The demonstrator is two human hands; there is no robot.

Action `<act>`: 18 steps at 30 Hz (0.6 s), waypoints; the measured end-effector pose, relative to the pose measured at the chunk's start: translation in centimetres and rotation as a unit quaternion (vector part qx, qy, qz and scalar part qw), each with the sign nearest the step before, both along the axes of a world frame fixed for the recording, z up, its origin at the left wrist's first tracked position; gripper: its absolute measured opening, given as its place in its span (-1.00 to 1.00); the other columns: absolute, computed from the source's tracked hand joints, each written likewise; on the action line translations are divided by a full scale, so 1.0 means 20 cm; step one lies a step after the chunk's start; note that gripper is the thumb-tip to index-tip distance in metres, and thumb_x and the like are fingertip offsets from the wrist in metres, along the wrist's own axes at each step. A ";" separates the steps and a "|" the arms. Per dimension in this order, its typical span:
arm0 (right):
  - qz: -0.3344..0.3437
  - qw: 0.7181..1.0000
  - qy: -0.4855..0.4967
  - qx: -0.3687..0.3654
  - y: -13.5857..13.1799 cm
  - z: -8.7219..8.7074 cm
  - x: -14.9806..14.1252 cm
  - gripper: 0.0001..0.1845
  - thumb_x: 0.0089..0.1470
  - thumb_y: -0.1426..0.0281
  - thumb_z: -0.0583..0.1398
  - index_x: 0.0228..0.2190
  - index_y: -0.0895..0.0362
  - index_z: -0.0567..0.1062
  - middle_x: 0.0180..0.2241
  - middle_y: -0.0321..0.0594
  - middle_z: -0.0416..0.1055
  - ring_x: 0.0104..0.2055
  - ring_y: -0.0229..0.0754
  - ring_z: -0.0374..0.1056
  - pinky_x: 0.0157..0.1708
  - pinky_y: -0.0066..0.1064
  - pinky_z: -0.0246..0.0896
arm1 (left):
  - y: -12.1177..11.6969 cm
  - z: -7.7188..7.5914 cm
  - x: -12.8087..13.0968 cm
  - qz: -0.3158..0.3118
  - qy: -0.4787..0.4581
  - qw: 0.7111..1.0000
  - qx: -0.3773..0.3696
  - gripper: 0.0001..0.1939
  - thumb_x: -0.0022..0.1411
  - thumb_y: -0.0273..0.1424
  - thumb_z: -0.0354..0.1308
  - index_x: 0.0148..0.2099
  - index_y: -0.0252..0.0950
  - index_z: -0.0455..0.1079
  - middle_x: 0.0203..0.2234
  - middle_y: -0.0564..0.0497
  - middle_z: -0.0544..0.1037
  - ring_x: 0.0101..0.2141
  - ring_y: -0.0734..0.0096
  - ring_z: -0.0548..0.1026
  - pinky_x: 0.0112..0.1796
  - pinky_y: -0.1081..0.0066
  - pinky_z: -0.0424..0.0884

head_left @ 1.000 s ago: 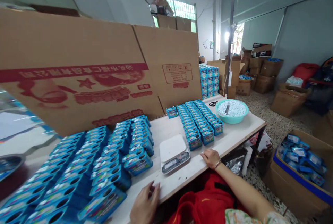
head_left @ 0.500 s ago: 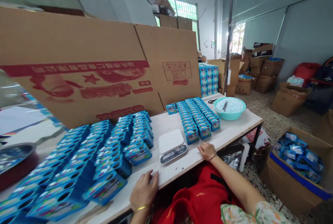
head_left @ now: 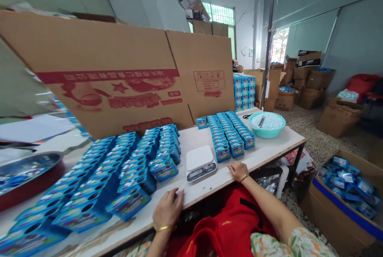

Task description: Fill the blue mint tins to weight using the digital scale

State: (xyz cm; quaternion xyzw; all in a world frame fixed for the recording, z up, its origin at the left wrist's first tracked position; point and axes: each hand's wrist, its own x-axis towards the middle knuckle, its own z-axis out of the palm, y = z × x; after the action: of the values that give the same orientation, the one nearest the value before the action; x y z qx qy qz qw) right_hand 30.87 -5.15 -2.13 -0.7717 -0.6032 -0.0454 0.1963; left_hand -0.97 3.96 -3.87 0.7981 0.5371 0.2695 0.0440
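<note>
My left hand rests on the table's front edge with its thumb apart from the fingers, holding nothing. Close to its left stand long rows of small blue boxes with round holes in their tops. My right hand lies on the same edge, fingers loosely out and nothing in them. Between the hands, farther in, sits a white kitchen scale; neither hand touches it. Just beyond my right hand is a second block of blue boxes.
A turquoise basin of small white pieces with a metal tool stands at the table's right. A large cardboard sheet rises behind the boxes. A dark red pan is at left. On the right, a carton holds blue packets.
The view has turned slightly left, so the scene sits a little farther right and more of the red pan shows. Both hands stay resting on the table edge.
</note>
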 end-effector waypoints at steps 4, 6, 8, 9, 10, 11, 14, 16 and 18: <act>-0.007 1.000 -0.007 0.010 0.00 0.04 0.01 -0.59 0.36 0.21 0.03 -0.35 0.09 0.58 -0.27 -0.22 0.53 -0.32 -0.25 0.38 -0.41 -0.46 0.01 | 0.00 0.03 0.02 -0.003 -0.007 1.000 -0.001 -0.54 0.31 -0.09 -0.13 -0.06 -0.30 0.42 -0.28 -0.07 0.55 -0.25 0.22 0.51 -0.21 0.32 0.36; -0.002 1.000 -0.006 0.010 -0.02 0.05 0.02 -0.60 0.36 0.24 0.03 -0.37 0.09 0.57 -0.29 -0.22 0.53 -0.33 -0.25 0.36 -0.42 -0.47 -0.01 | -0.05 0.09 0.04 0.008 -0.019 1.000 -0.001 -0.60 0.31 -0.15 -0.09 -0.10 -0.30 0.43 -0.30 -0.09 0.55 -0.25 0.22 0.51 -0.22 0.32 0.37; 0.010 1.000 -0.003 0.003 -0.04 0.05 0.03 -0.59 0.36 0.27 0.03 -0.40 0.14 0.56 -0.32 -0.17 0.51 -0.33 -0.25 0.33 -0.41 -0.47 -0.02 | -0.14 0.16 0.05 0.001 -0.038 0.999 0.001 -0.66 0.33 -0.22 -0.06 -0.13 -0.34 0.44 -0.32 -0.14 0.54 -0.25 0.20 0.51 -0.20 0.29 0.40; 0.016 1.000 -0.002 0.002 -0.05 0.04 0.04 -0.59 0.36 0.29 0.02 -0.40 0.17 0.55 -0.33 -0.12 0.50 -0.33 -0.24 0.32 -0.39 -0.46 -0.03 | -0.18 0.19 0.06 -0.001 -0.036 0.999 -0.007 -0.67 0.36 -0.23 -0.05 -0.12 -0.34 0.44 -0.29 -0.14 0.54 -0.21 0.23 0.50 -0.16 0.28 0.42; 0.025 1.000 0.000 0.000 -0.05 0.03 0.05 -0.58 0.36 0.29 0.01 -0.39 0.19 0.55 -0.33 -0.09 0.49 -0.34 -0.24 0.30 -0.39 -0.45 -0.04 | -0.21 0.20 0.06 0.005 -0.032 0.999 -0.019 -0.69 0.37 -0.22 -0.01 -0.08 -0.32 0.44 -0.23 -0.13 0.53 -0.18 0.27 0.50 -0.11 0.28 0.43; 0.032 0.999 0.001 0.002 -0.04 0.01 0.07 -0.57 0.37 0.29 -0.01 -0.39 0.22 0.54 -0.33 -0.07 0.48 -0.35 -0.24 0.28 -0.39 -0.43 -0.07 | -0.23 0.21 0.05 0.014 -0.027 0.999 -0.032 -0.68 0.37 -0.20 0.05 -0.01 -0.31 0.41 -0.13 -0.11 0.51 -0.13 0.30 0.49 -0.07 0.25 0.45; 0.051 0.998 -0.002 0.026 0.01 -0.03 0.11 -0.50 0.38 0.23 -0.04 -0.42 0.24 0.50 -0.37 -0.05 0.45 -0.39 -0.23 0.21 -0.41 -0.39 -0.15 | -0.22 0.18 0.03 0.032 -0.019 0.997 -0.062 -0.64 0.35 -0.20 0.12 0.10 -0.28 0.35 0.03 -0.10 0.44 -0.04 0.30 0.47 -0.03 0.17 0.49; 0.065 0.996 -0.006 0.052 0.03 -0.04 0.12 -0.46 0.38 0.19 -0.04 -0.48 0.22 0.47 -0.41 -0.08 0.42 -0.42 -0.24 0.16 -0.42 -0.37 -0.18 | -0.19 0.17 0.02 0.025 -0.017 0.997 -0.070 -0.65 0.36 -0.21 0.12 0.09 -0.27 0.35 0.01 -0.10 0.45 -0.06 0.32 0.48 -0.05 0.19 0.50; 0.075 0.994 -0.011 0.079 0.02 -0.04 0.13 -0.44 0.37 0.16 -0.03 -0.53 0.21 0.43 -0.45 -0.12 0.39 -0.45 -0.25 0.13 -0.41 -0.36 -0.19 | -0.16 0.18 0.04 0.000 -0.016 0.997 -0.071 -0.66 0.37 -0.23 0.10 0.08 -0.31 0.36 -0.09 -0.08 0.50 -0.15 0.38 0.50 -0.09 0.27 0.50</act>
State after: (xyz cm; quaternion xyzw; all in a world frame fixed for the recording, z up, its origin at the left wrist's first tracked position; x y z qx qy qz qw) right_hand 33.50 -4.76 -2.86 -0.7061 -0.6557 -0.0866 0.2529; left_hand -0.23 0.84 -0.18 0.7883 0.5543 0.2437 0.1088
